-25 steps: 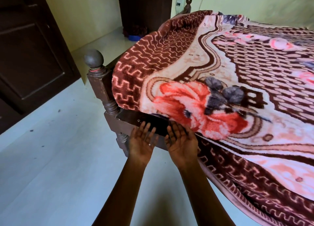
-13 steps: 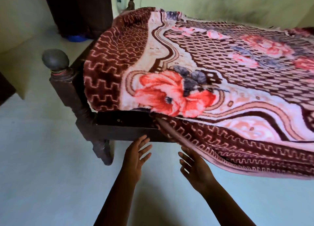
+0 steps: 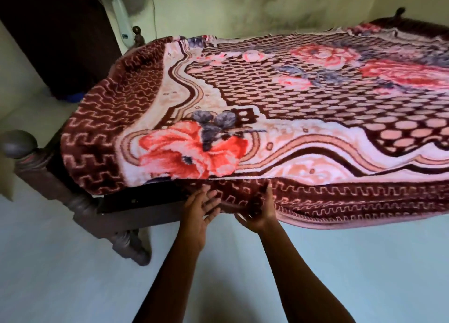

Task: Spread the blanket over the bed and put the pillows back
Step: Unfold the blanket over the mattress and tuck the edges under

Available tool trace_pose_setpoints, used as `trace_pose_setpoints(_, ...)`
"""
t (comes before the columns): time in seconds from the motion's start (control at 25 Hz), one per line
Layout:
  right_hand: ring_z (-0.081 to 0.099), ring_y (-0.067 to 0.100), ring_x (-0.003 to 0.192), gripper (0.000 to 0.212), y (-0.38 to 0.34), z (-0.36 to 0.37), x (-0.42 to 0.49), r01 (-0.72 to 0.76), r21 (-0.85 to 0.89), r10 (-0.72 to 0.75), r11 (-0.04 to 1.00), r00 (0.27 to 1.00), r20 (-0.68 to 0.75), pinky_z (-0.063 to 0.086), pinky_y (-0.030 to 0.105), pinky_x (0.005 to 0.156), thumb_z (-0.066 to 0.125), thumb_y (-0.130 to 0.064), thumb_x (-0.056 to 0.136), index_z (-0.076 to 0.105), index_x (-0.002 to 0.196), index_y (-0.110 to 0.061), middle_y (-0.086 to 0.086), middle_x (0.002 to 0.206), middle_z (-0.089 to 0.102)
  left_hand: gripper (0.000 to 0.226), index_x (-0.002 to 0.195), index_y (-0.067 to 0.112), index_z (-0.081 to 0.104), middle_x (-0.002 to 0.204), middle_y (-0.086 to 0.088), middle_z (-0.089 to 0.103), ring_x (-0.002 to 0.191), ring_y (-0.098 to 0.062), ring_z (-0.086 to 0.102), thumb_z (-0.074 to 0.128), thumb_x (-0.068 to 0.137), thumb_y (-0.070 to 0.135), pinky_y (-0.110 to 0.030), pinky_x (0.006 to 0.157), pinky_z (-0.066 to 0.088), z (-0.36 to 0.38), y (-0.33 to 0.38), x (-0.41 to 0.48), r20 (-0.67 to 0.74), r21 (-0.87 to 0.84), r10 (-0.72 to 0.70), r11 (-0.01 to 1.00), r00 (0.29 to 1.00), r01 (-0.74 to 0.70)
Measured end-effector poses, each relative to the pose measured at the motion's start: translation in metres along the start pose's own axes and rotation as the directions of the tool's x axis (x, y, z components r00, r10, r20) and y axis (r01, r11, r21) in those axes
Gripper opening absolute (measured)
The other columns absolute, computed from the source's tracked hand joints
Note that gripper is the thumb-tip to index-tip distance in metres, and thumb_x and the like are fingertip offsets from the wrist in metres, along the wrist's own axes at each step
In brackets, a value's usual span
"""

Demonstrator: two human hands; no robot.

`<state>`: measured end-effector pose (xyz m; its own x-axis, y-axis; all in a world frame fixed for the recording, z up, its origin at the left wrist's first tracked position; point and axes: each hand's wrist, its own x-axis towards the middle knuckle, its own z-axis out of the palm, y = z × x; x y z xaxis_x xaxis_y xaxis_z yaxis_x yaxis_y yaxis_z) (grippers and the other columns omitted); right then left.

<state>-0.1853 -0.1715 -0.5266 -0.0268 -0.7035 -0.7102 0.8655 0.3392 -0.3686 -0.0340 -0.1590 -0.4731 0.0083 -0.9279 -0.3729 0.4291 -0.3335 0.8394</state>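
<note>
A maroon, cream and pink floral blanket (image 3: 279, 109) lies spread over the dark wooden bed (image 3: 136, 208), its zigzag border hanging over the near side. My left hand (image 3: 198, 213) has straight fingers touching the border's lower edge near the bed's left corner. Just to its right, my right hand (image 3: 260, 213) grips the hanging border, thumb on the front of the cloth and fingers curled under the hem. No pillows are in view.
A round-topped bedpost (image 3: 18, 144) stands at the near left corner, with a turned leg (image 3: 131, 247) below. A dark wardrobe (image 3: 56, 31) and a standing fan (image 3: 126, 4) are at the back left. Pale floor (image 3: 73, 281) lies in front of the bed.
Both hands rose from below the bed rail and moved right onto the hanging blanket border; my right hand took hold of it. The view shifted right, showing more of the bed.
</note>
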Motion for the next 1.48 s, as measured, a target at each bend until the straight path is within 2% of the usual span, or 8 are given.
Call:
trace_pose_setpoints(0.28, 0.057, 0.032, 0.113, 0.027, -0.014, -0.006, -0.01, 0.214, -0.114, -0.235, 0.97, 0.948, -0.215, 0.05, 0.04, 0.084, 0.069, -0.026, 0.083, 0.054, 0.096, -0.008, 0.018, 0.12, 0.06, 0.044, 0.131, 0.01, 0.046, 0.134, -0.014, 0.049, 0.114, -0.028, 0.052, 0.055, 0.093, 0.028, -0.038, 0.082, 0.048, 0.033, -0.048, -0.009, -0.208, -0.043, -0.212, 0.977, 0.955, 0.208)
trace_pose_setpoints(0.52, 0.047, 0.014, 0.104, 0.014, -0.022, -0.048, -0.026, 0.175, -0.234, -0.146, 0.956, 0.98, 0.136, 0.031, 0.033, 0.094, 0.057, -0.027, 0.091, 0.056, 0.103, -0.019, -0.005, 0.104, 0.06, 0.064, 0.134, 0.015, 0.037, 0.131, -0.008, 0.048, 0.125, -0.028, 0.043, 0.061, 0.084, 0.047, -0.044, 0.102, 0.036, 0.097, -0.065, -0.009, -0.111, -0.042, -0.283, 0.959, 0.953, 0.28)
trace_pose_setpoints(0.76, 0.047, 0.006, 0.054, 0.008, -0.036, -0.055, -0.03, 0.059, -0.26, -0.007, 0.964, 0.98, 0.197, 0.04, 0.017, 0.044, 0.06, -0.019, 0.09, 0.055, 0.092, -0.013, -0.004, 0.069, 0.054, 0.055, 0.137, 0.005, 0.04, 0.115, -0.012, 0.061, 0.099, -0.026, 0.06, 0.056, 0.09, 0.028, -0.036, 0.078, 0.051, 0.095, -0.087, 0.02, -0.019, -0.189, -0.23, 0.956, 0.973, 0.223)
trace_pose_setpoints(0.88, 0.059, 0.012, 0.072, 0.031, -0.035, -0.051, -0.031, 0.087, -0.136, -0.061, 0.987, 0.981, 0.185, 0.05, 0.022, 0.054, 0.066, -0.021, 0.085, 0.054, 0.111, -0.01, 0.003, 0.088, 0.064, 0.053, 0.139, 0.007, 0.039, 0.117, -0.013, 0.061, 0.103, -0.029, 0.06, 0.054, 0.092, 0.025, -0.039, 0.082, 0.051, 0.079, -0.099, 0.021, 0.029, -0.245, -0.217, 0.945, 0.976, 0.217)
trace_pose_setpoints(1.04, 0.055, 0.017, 0.087, 0.044, -0.039, -0.033, -0.019, 0.121, -0.166, -0.118, 0.979, 0.993, 0.025, 0.045, 0.026, 0.064, 0.066, -0.022, 0.086, 0.046, 0.123, -0.01, 0.005, 0.106, 0.059, 0.06, 0.136, 0.006, 0.041, 0.126, -0.02, 0.053, 0.108, -0.03, 0.056, 0.061, 0.087, 0.035, -0.038, 0.079, 0.05, 0.08, -0.085, 0.019, -0.02, -0.025, -0.309, 0.951, 0.951, 0.308)
trace_pose_setpoints(1.16, 0.042, 0.01, 0.067, 0.042, -0.045, -0.028, -0.006, 0.166, -0.253, -0.185, 0.953, 0.981, -0.051, 0.033, 0.022, 0.054, 0.067, -0.023, 0.085, 0.046, 0.12, -0.012, -0.001, 0.087, 0.051, 0.039, 0.111, 0.006, 0.051, 0.091, -0.012, 0.055, 0.071, -0.018, 0.056, 0.058, 0.09, 0.038, -0.023, 0.055, 0.044, 0.078, -0.062, 0.005, -0.216, 0.392, -0.178, 0.885, 0.96, 0.253)
trace_pose_setpoints(1.28, 0.035, 0.009, 0.06, 0.032, -0.045, -0.03, -0.002, 0.222, -0.305, -0.247, 0.926, 0.968, -0.044, 0.031, 0.02, 0.049, 0.067, -0.024, 0.084, 0.05, 0.109, -0.014, -0.002, 0.079, 0.049, 0.024, 0.097, 0.008, 0.056, 0.084, -0.008, 0.057, 0.07, -0.017, 0.058, 0.05, 0.095, 0.03, -0.026, 0.064, 0.048, 0.097, -0.026, -0.003, -0.098, 0.021, -0.048, 0.999, 0.994, 0.05)
trace_pose_setpoints(1.48, 0.069, 0.009, 0.07, 0.013, -0.046, -0.033, -0.016, 0.242, 0.043, -0.246, 0.969, 0.956, 0.158, 0.053, 0.015, 0.054, 0.053, -0.013, 0.094, 0.056, 0.106, -0.008, 0.005, 0.095, 0.066, 0.079, 0.137, 0.002, 0.038, 0.14, -0.021, 0.04, 0.133, -0.034, 0.037, 0.026, 0.091, 0.064, -0.047, 0.11, 0.025, 0.119, -0.005, 0.014, 0.014, -0.475, -0.132, 0.871, 0.991, 0.123)
